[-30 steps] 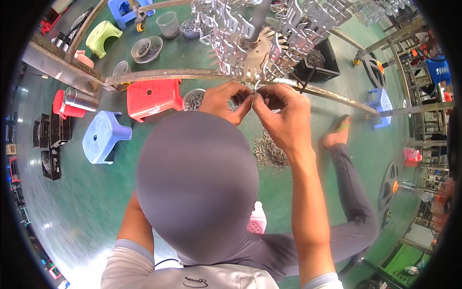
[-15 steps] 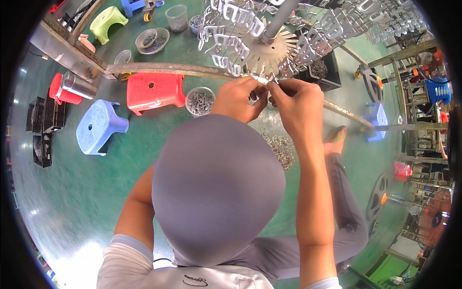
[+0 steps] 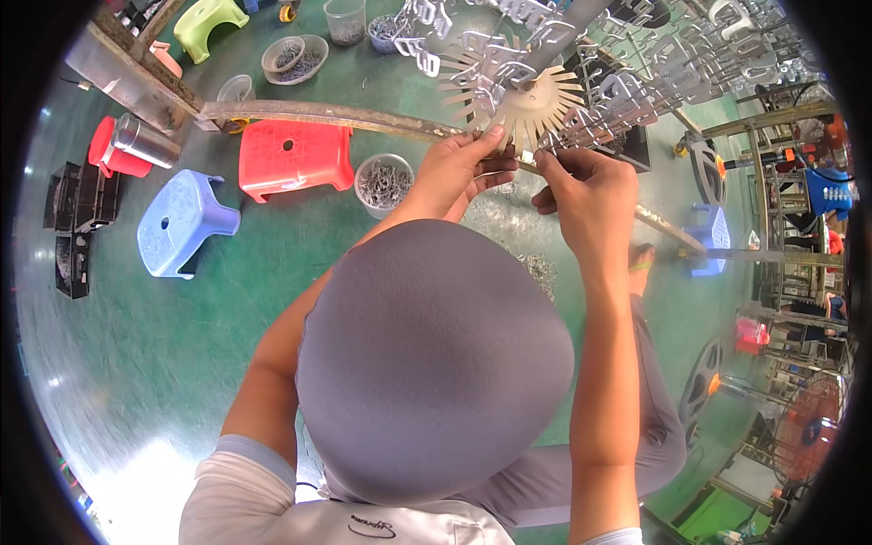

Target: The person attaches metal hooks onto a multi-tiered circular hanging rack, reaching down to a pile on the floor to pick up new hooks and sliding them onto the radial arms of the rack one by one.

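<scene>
Both of my hands meet at the wooden-looking curved bar, just below a slotted metal disc (image 3: 545, 98) with fan-like blades. My left hand (image 3: 459, 173) is curled, thumb up near the disc's lower blades; what its fingers grip is hard to see. My right hand (image 3: 592, 186) pinches thumb against forefinger, touching a small shiny metal piece (image 3: 527, 156) that shows in the gap between the hands. Bent silver metal parts (image 3: 495, 68) hang in rows around the upright pole (image 3: 577, 32) above the disc.
A tub of small metal parts (image 3: 384, 184) stands left of my hands, beside a red stool (image 3: 295, 159) and a blue stool (image 3: 186, 222). A curved bar (image 3: 336, 116) crosses in front. Loose metal parts (image 3: 538, 272) lie on the floor. A fan (image 3: 808, 422) stands right.
My left hand has opened its thumb upward and shifted slightly. My right hand has moved right, widening the gap between them. The hanging parts and disc have turned or shifted in view.
</scene>
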Action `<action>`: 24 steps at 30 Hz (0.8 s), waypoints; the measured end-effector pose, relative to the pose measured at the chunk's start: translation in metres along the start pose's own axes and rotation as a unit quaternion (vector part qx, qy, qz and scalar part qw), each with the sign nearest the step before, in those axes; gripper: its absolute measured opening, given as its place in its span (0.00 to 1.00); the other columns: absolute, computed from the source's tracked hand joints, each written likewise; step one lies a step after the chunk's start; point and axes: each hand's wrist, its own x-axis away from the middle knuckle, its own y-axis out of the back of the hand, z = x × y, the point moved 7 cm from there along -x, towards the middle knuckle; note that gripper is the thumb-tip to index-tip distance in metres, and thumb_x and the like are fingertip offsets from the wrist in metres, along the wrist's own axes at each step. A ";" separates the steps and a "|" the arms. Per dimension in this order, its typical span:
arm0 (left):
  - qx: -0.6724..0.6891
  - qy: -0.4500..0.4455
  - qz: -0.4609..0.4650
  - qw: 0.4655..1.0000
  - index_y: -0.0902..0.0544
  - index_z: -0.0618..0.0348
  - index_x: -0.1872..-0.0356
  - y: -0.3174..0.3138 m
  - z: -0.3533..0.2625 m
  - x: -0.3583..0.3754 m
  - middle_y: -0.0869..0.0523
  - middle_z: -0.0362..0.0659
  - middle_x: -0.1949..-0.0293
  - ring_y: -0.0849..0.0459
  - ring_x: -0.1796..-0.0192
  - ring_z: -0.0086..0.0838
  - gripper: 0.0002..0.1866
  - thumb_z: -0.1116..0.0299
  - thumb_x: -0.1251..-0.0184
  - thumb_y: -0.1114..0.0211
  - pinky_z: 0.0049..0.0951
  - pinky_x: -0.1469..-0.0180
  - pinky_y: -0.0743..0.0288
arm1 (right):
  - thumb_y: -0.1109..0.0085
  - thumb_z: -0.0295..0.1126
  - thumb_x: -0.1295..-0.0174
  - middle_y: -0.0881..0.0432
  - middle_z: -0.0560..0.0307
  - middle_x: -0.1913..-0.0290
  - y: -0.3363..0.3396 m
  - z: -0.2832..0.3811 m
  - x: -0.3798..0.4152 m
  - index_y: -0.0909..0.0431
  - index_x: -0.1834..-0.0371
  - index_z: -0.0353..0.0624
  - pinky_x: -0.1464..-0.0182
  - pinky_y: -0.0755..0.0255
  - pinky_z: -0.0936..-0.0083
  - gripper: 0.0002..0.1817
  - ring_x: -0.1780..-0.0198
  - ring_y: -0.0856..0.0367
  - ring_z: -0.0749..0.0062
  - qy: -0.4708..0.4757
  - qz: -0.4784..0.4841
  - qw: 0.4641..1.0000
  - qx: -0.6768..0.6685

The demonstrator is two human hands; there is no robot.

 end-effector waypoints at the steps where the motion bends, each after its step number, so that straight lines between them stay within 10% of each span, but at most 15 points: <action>1: -0.002 0.002 0.002 1.000 0.15 0.59 0.49 0.003 0.003 -0.003 0.11 0.42 0.52 0.12 0.48 0.30 0.12 0.60 0.18 0.34 0.34 0.38 0.17 | 0.32 0.33 0.35 0.12 0.47 0.79 0.001 0.004 0.004 0.09 0.60 0.26 0.70 0.19 0.73 0.16 0.78 0.11 0.71 -0.011 0.003 1.000 0.013; 24: -0.090 -0.025 -0.025 0.995 0.17 0.66 0.40 -0.013 -0.002 0.011 0.10 0.45 0.47 0.10 0.46 0.31 0.18 0.65 0.21 0.30 0.38 0.36 0.16 | 0.27 0.34 0.32 0.18 0.59 0.81 0.000 -0.009 0.013 0.09 0.61 0.28 0.83 0.36 0.78 0.14 0.85 0.27 0.82 0.062 -0.044 0.996 0.037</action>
